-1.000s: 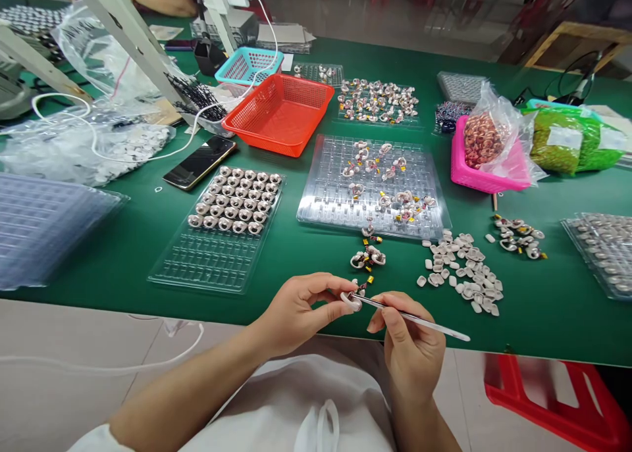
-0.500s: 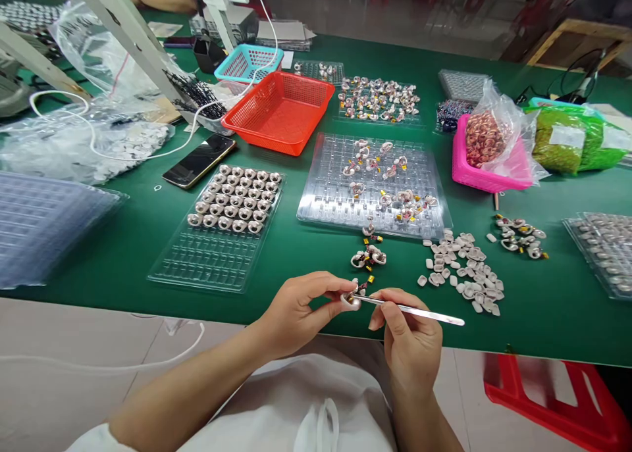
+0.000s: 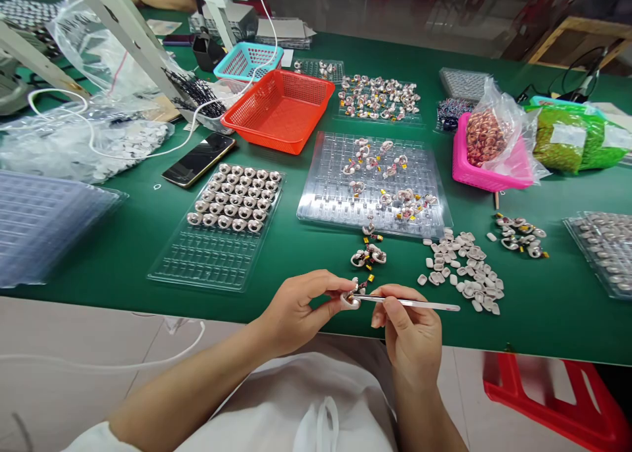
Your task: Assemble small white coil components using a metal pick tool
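Note:
My left hand pinches a small beige earbud shell between thumb and fingertips, just over the table's front edge. Metal tweezers are gripped in my right hand, and their tip reaches into the open side of the shell. What the tip touches inside is too small to make out. A small wired piece with a yellow tab lies right by the shell. Just behind it is a cluster of similar shells with yellow tabs. Right of my hands lies a loose pile of small whitish caps.
A clear tray with rows of finished-looking shells stands left, near a phone. Stacked clear trays hold more wired shells ahead. A red basket is behind, a pink basket to the right. A red stool stands below the table.
The tweezers' rear end has swung slightly up, so they lie more level. My right hand has shifted a little with them. My left hand keeps its grip on the shell.

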`<act>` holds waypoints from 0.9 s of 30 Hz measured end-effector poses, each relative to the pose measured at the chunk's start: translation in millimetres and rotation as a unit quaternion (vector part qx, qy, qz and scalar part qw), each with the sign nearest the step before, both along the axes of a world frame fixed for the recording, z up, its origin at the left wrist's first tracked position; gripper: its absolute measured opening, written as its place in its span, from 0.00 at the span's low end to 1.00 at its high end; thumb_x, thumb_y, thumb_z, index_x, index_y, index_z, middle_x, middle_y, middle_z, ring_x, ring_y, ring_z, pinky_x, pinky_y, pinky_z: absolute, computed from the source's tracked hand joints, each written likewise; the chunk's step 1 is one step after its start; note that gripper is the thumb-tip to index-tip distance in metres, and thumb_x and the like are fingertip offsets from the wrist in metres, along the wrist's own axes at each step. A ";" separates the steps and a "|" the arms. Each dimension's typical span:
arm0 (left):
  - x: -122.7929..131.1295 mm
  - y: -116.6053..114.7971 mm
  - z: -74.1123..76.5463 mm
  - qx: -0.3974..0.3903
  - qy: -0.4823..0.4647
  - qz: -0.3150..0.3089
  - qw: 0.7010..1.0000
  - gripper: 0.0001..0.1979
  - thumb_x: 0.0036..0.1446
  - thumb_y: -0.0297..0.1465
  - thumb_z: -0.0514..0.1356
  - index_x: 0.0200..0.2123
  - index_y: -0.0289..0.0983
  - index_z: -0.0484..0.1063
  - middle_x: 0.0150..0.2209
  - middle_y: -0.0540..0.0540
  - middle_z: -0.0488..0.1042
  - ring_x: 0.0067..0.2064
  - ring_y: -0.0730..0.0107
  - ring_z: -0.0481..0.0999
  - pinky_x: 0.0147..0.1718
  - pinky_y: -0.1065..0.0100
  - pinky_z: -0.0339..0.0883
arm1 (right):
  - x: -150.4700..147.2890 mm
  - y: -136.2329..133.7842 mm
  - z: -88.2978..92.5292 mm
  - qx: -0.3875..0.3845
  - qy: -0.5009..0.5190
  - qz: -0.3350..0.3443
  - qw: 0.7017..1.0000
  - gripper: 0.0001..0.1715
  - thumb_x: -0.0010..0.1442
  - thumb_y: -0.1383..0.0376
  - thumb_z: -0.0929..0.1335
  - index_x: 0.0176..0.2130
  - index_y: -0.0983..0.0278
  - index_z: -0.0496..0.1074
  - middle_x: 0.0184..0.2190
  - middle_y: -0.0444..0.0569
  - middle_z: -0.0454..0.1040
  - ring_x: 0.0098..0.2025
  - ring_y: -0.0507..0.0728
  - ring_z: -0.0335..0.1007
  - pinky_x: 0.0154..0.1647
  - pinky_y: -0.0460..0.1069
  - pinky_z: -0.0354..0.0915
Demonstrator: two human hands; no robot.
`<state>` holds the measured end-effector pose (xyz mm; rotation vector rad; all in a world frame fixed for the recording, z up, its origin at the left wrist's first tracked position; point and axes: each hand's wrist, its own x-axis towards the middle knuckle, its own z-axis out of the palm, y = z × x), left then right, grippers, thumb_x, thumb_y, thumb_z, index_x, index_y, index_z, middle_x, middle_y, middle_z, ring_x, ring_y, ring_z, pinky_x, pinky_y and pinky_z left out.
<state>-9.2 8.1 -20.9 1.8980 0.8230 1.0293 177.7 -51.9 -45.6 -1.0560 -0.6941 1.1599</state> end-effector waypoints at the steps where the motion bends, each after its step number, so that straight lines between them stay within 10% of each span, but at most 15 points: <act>1: 0.2 0.0 -0.1 0.000 0.000 0.000 1.000 0.13 0.58 0.20 0.67 0.46 0.35 0.80 0.35 0.46 0.84 0.34 0.72 0.81 0.35 0.75 0.73 | -0.3 0.2 -0.3 -0.001 0.000 0.001 1.000 0.04 0.61 0.63 0.75 0.39 0.58 0.83 0.33 0.47 0.83 0.22 0.48 0.74 0.24 0.43 0.69; 27: -2.6 1.2 10.4 -0.226 0.001 -0.062 0.972 0.08 0.58 0.26 0.67 0.42 0.32 0.83 0.33 0.45 0.82 0.31 0.73 0.78 0.33 0.76 0.72 | 13.6 -1.8 -0.7 0.107 -0.044 0.092 0.989 0.12 0.65 0.72 0.71 0.45 0.57 0.82 0.37 0.49 0.81 0.28 0.50 0.75 0.23 0.44 0.73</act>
